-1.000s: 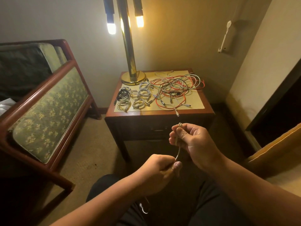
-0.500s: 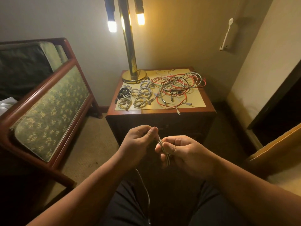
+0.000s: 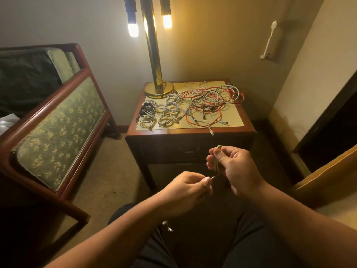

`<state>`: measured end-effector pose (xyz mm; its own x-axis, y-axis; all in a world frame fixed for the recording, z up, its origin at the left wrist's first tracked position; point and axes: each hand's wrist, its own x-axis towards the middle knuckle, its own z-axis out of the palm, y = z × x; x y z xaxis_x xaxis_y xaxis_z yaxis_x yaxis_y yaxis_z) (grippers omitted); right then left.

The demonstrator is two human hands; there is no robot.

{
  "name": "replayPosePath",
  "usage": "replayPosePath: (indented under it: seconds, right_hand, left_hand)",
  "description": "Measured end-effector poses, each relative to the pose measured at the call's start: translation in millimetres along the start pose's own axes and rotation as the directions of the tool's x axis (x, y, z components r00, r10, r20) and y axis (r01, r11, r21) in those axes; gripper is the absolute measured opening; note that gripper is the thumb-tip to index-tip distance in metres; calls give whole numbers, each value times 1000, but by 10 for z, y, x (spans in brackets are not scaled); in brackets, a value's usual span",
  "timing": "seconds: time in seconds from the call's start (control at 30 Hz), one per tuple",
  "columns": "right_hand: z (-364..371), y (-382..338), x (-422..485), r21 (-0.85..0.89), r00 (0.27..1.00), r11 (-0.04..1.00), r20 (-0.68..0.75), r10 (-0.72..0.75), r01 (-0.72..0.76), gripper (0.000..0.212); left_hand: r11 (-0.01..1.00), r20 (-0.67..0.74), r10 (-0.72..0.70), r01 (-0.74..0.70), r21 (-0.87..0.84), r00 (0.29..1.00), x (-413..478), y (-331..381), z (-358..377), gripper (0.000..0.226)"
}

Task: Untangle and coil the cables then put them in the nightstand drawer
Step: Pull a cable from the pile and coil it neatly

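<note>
My right hand (image 3: 234,165) holds a small coil of white cable (image 3: 218,161) in front of the nightstand (image 3: 247,130), thumb pressed over its loops. My left hand (image 3: 188,190) pinches the same cable's free run lower down; its plug end (image 3: 167,226) dangles over my lap. On the nightstand top lie several finished coils (image 3: 161,113) at the left and a tangled heap of red, white and black cables (image 3: 209,103) at the right. The drawer (image 3: 190,150) below is closed.
A brass floor lamp base (image 3: 159,89) stands on the nightstand's back left corner. A green upholstered wooden settee (image 3: 56,120) is at the left. A yellow cushion edge (image 3: 328,171) and a dark doorway are at the right. Carpet lies between.
My left hand has dropped from beside the right hand to a lower position, drawing cable out. My right hand has lifted with the coil.
</note>
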<state>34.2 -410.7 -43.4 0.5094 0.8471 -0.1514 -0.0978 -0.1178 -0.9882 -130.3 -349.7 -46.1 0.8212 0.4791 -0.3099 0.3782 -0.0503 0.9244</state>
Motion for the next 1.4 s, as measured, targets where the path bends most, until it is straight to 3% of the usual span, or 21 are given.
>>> replayPosePath:
  seconds: [0.07, 0.2, 0.37, 0.47, 0.53, 0.6, 0.77, 0.9, 1.0, 1.1, 1.17, 1.23, 1.3, 1.4]
  right_hand:
    - [-57, 31, -3, -165, 994, 986, 113, 12, 7, 20]
    - [-10, 32, -85, -95, 918, 989, 370, 144, -117, 29]
    - [122, -35, -223, 19, 801, 973, 572, 177, -228, 28]
    - [145, -67, -274, 145, 764, 937, 624, 162, -317, 23]
    - [155, -95, -286, 282, 782, 883, 609, 136, -374, 23]
    - [159, -131, -272, 422, 844, 820, 520, 131, -387, 21]
    - [71, -73, -64, 538, 971, 812, 192, 143, -226, 19]
    - [-37, 65, 26, 303, 994, 947, 36, 104, -110, 17]
    - [-96, 117, 30, -81, 994, 996, 109, 32, -23, 17]
    - [-95, 78, 49, -230, 916, 970, 366, 164, -81, 20]
    - [-83, 20, 68, -250, 808, 949, 507, 300, -195, 24]
    - [-104, -29, 87, -167, 686, 937, 643, 340, -307, 28]
    - [-154, -60, 95, 11, 588, 897, 759, 280, -441, 32]
    - [-218, -91, 95, 109, 528, 857, 824, 205, -503, 34]
  left_hand:
    - [992, 18, 43, -40, -123, 999, -48, 126, -109, 36]
    - [960, -97, 107, -128, -251, 990, -60, 191, -350, 36]
    - [977, -355, 164, -202, -73, 920, 48, -36, -423, 36]
    - [985, -358, 169, -174, 19, 918, 78, -138, -333, 32]
    - [982, -310, 121, -160, -103, 943, 76, -171, -213, 31]
    - [981, -276, 34, -84, -173, 961, 76, -199, -68, 33]
    - [996, -152, -60, 70, 59, 987, 74, -238, 162, 41]
    - [980, -113, -11, 34, 199, 994, 5, -22, 162, 32]
    - [943, -159, 164, -107, 316, 973, -47, 77, 0, 21]
    - [801, -221, 439, -268, 535, 871, -16, 3, -207, 11]
    - [686, -227, 590, -332, 647, 775, 13, -72, -299, 10]
    - [655, -252, 667, -390, 648, 701, 20, -137, -331, 11]
    - [752, -315, 627, -449, 482, 712, -6, -141, -283, 15]
    - [923, -393, 368, -382, 46, 843, -68, -43, -175, 20]
